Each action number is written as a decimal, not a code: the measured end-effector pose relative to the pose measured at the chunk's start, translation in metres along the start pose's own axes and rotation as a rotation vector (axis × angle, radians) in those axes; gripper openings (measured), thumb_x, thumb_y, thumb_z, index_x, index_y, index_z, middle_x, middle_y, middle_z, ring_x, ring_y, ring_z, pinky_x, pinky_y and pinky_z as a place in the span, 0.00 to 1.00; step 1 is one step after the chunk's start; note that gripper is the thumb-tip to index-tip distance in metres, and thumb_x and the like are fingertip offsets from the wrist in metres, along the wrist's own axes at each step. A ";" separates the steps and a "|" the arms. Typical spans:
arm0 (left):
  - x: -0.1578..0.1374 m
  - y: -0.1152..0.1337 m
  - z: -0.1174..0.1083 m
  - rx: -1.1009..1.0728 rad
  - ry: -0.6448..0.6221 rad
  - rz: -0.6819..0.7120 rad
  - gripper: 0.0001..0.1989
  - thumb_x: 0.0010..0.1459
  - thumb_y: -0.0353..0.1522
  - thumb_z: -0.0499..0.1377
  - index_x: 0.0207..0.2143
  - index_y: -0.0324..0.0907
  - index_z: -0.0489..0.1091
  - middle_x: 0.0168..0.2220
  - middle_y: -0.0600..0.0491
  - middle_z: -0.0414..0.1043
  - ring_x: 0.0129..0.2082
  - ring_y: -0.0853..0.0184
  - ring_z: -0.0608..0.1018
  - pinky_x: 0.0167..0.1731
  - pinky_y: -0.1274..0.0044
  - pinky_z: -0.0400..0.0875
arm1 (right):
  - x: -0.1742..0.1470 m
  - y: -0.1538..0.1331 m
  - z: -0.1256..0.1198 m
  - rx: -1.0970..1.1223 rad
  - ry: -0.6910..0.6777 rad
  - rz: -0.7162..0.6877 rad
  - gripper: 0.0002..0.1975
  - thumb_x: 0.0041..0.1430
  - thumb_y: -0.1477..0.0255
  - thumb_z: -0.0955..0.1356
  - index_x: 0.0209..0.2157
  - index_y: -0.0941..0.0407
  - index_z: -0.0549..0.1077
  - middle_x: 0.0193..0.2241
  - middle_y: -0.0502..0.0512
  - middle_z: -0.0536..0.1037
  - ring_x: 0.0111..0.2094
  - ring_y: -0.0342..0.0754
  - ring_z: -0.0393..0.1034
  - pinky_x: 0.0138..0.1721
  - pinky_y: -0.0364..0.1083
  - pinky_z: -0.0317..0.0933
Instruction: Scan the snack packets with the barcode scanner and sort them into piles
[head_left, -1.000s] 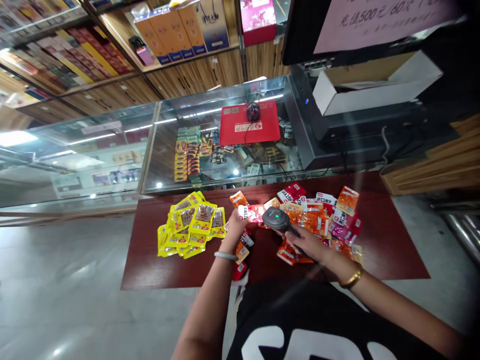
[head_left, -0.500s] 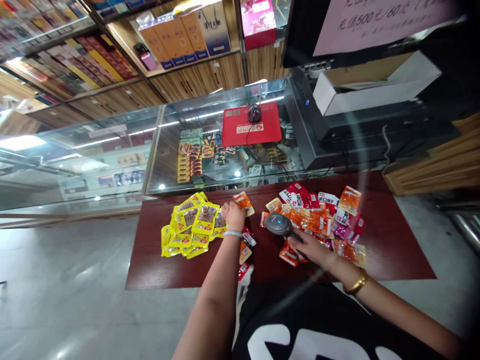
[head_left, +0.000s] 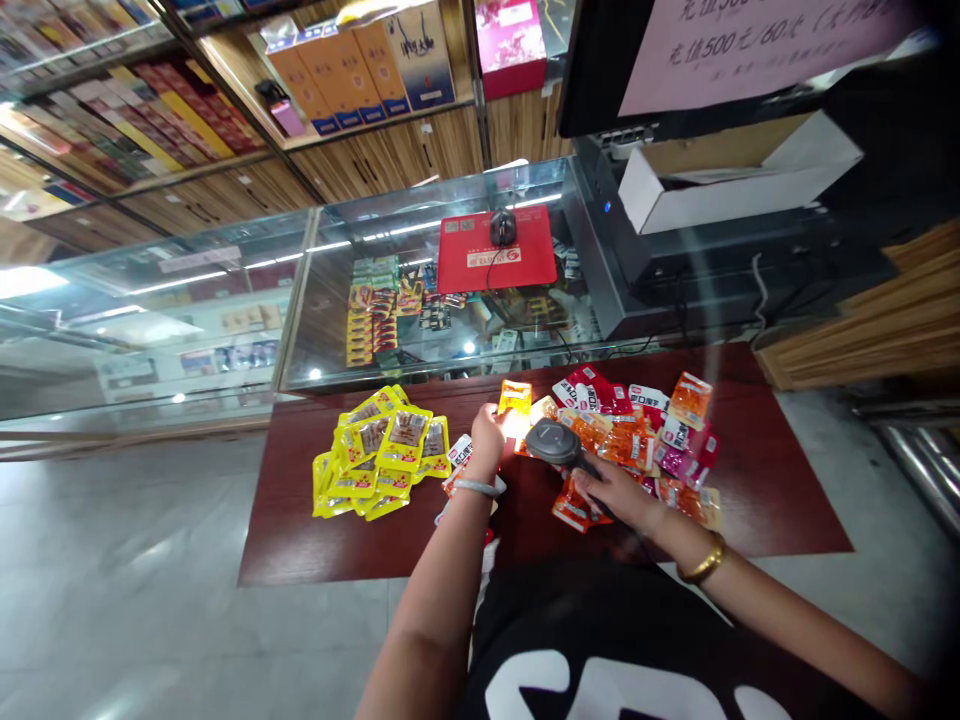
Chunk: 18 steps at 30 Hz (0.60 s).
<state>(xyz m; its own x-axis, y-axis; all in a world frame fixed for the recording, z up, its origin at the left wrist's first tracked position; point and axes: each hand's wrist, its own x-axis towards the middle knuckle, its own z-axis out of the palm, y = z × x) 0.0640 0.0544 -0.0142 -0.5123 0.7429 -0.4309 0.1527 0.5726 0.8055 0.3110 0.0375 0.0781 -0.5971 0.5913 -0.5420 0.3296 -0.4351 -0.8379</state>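
Observation:
My left hand (head_left: 487,440) is closed on the near edge of an orange snack packet (head_left: 514,398), which is brightly lit by the scanner's beam. In my right hand (head_left: 609,488) is a dark barcode scanner (head_left: 553,441), its head pointing left at that packet. A heap of yellow snack packets (head_left: 406,438) lies to the left on the dark red tabletop (head_left: 285,530). Under and beside my left wrist are a few white, orange and red packets (head_left: 459,452), partly hidden. Orange, red and purple packets (head_left: 626,440) are piled to the right, around and beyond the scanner.
Behind the tabletop stands a glass display case (head_left: 315,340) bearing a red mat (head_left: 457,265) and a computer mouse (head_left: 503,227). At the right are a black machine (head_left: 637,290), an open white box (head_left: 705,208) and a monitor (head_left: 592,70). Shelves (head_left: 292,145) line the back.
My left hand has moved right, bringing the orange packet beside the scanner head. A bright light now falls on the packet. White packets formerly under my left hand show more. The scanner stays nearly in place.

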 end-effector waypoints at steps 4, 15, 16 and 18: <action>-0.012 0.008 0.029 -0.223 -0.116 -0.032 0.12 0.52 0.34 0.65 0.38 0.40 0.71 0.32 0.51 0.77 0.31 0.68 0.78 0.35 0.76 0.71 | 0.001 0.011 -0.002 0.025 -0.043 0.004 0.29 0.58 0.44 0.65 0.46 0.56 0.66 0.16 0.40 0.62 0.15 0.41 0.54 0.21 0.42 0.51; -0.043 -0.017 -0.069 0.794 0.168 0.044 0.21 0.50 0.36 0.67 0.46 0.40 0.72 0.50 0.39 0.72 0.54 0.50 0.70 0.53 0.62 0.63 | 0.004 0.021 0.003 0.059 -0.095 0.034 0.24 0.59 0.47 0.66 0.41 0.54 0.66 0.18 0.41 0.64 0.17 0.41 0.54 0.22 0.42 0.53; -0.043 -0.020 -0.078 0.889 0.171 0.025 0.22 0.49 0.37 0.68 0.45 0.39 0.72 0.51 0.38 0.71 0.54 0.48 0.70 0.51 0.62 0.63 | 0.004 0.021 0.003 0.057 -0.102 0.043 0.24 0.60 0.48 0.66 0.42 0.54 0.66 0.17 0.41 0.64 0.17 0.41 0.54 0.22 0.42 0.53; -0.042 -0.023 -0.087 0.975 0.116 0.026 0.20 0.49 0.39 0.67 0.42 0.38 0.72 0.49 0.37 0.72 0.53 0.47 0.70 0.48 0.64 0.64 | 0.005 0.022 0.005 0.044 -0.114 0.048 0.24 0.60 0.48 0.65 0.45 0.54 0.66 0.17 0.41 0.64 0.16 0.41 0.54 0.21 0.43 0.53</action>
<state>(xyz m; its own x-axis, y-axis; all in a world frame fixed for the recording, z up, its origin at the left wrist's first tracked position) 0.0086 -0.0199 0.0204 -0.5713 0.7501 -0.3331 0.7689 0.6311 0.1024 0.3116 0.0281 0.0575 -0.6616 0.4889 -0.5686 0.3291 -0.4920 -0.8060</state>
